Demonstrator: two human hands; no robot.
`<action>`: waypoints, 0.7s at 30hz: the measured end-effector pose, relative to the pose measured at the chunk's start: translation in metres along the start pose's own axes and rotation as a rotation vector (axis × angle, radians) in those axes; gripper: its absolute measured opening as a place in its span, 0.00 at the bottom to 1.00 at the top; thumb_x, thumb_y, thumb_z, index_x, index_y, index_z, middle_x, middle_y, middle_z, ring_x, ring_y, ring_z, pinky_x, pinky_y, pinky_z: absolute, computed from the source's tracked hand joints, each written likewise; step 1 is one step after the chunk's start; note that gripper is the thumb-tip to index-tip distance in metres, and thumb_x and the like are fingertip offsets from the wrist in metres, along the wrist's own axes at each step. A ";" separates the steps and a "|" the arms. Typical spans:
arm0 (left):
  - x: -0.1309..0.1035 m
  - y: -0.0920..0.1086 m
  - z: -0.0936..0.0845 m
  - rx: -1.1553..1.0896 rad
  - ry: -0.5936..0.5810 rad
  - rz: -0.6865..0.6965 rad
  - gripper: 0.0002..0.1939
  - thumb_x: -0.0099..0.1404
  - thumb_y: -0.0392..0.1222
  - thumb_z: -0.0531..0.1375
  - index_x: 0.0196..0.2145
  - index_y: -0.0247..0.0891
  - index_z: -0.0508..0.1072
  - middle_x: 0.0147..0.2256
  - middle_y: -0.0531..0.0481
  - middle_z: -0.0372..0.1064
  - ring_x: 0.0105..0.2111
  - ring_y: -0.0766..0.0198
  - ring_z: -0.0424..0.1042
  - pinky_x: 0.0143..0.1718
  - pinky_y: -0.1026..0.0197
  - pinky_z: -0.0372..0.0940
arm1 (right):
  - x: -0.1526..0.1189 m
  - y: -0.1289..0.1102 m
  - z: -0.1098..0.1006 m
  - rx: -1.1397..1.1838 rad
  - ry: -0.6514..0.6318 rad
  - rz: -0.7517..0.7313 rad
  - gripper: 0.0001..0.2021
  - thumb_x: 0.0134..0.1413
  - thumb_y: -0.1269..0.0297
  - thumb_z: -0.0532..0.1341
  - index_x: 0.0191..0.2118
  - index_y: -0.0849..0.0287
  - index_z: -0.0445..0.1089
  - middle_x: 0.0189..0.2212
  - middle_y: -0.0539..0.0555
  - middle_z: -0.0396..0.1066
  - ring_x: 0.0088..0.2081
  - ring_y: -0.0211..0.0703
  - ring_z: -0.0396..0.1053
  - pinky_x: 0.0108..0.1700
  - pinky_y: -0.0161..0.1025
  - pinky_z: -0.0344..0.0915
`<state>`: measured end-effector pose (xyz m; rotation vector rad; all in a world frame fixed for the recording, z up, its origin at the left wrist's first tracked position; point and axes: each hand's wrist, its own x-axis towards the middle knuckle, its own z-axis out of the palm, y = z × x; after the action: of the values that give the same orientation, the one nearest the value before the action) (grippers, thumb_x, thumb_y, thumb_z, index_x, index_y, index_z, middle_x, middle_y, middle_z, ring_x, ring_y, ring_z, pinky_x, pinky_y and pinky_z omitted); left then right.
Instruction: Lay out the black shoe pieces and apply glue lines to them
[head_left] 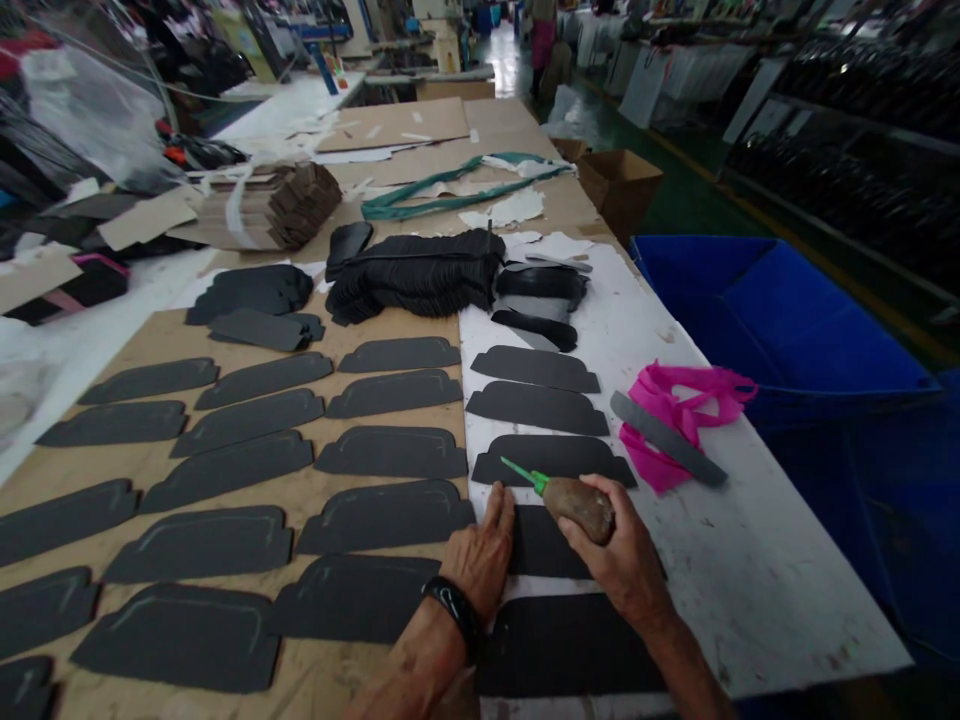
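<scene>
My right hand [611, 535] is closed round the rounded brown handle of a green-tipped hand tool [577, 508]. Its thin green point hovers over, or rests against, a dark grey cut piece [555, 456]; which one I cannot tell. My left hand [484, 545], with a black wristband, lies with fingers stretched out at the lower edge of that piece and beside another dark piece [546, 540], partly hidden under my right hand. Nearest me is a larger dark piece [570, 645]. Rows of similar pieces [199, 545] lie to the left, many with a faint light line near the upper edge.
Behind the rows stands a long stack of black pieces [420, 272]. A bound brown bundle [262, 208] sits at the back left. On the right lie a pink cloth strip [675, 400] and a grey strip [667, 437]. A blue bin [780, 310] stands beyond the table's right edge.
</scene>
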<state>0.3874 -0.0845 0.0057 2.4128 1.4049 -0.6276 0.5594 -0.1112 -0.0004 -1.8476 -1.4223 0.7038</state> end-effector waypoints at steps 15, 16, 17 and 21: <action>0.000 0.000 0.003 0.004 -0.030 0.017 0.37 0.53 0.23 0.47 0.61 0.31 0.41 0.62 0.36 0.33 0.33 0.57 0.73 0.31 0.54 0.71 | 0.007 0.001 0.008 -0.062 -0.058 -0.128 0.18 0.43 0.66 0.59 0.44 0.58 0.59 0.40 0.56 0.63 0.43 0.46 0.64 0.45 0.44 0.63; 0.000 0.000 0.003 0.004 -0.031 0.019 0.37 0.53 0.23 0.46 0.61 0.31 0.41 0.62 0.36 0.33 0.34 0.57 0.73 0.31 0.54 0.71 | 0.008 0.002 0.009 -0.061 -0.055 -0.129 0.18 0.43 0.66 0.59 0.44 0.58 0.59 0.40 0.56 0.63 0.43 0.46 0.64 0.46 0.44 0.63; 0.000 0.000 0.003 0.004 -0.033 0.020 0.37 0.54 0.23 0.47 0.61 0.31 0.41 0.62 0.36 0.34 0.34 0.57 0.73 0.31 0.53 0.71 | 0.008 0.002 0.010 -0.061 -0.052 -0.131 0.19 0.43 0.66 0.59 0.44 0.58 0.59 0.40 0.56 0.63 0.43 0.46 0.64 0.46 0.45 0.63; -0.001 0.000 0.002 0.005 -0.041 0.023 0.37 0.54 0.24 0.48 0.61 0.29 0.40 0.61 0.34 0.35 0.35 0.58 0.72 0.33 0.54 0.71 | 0.010 0.004 0.012 -0.056 -0.042 -0.132 0.19 0.42 0.67 0.59 0.44 0.57 0.59 0.40 0.56 0.63 0.43 0.47 0.64 0.46 0.45 0.63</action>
<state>0.3867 -0.0864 0.0047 2.4028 1.3586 -0.6719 0.5548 -0.1002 -0.0114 -1.7717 -1.5900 0.6457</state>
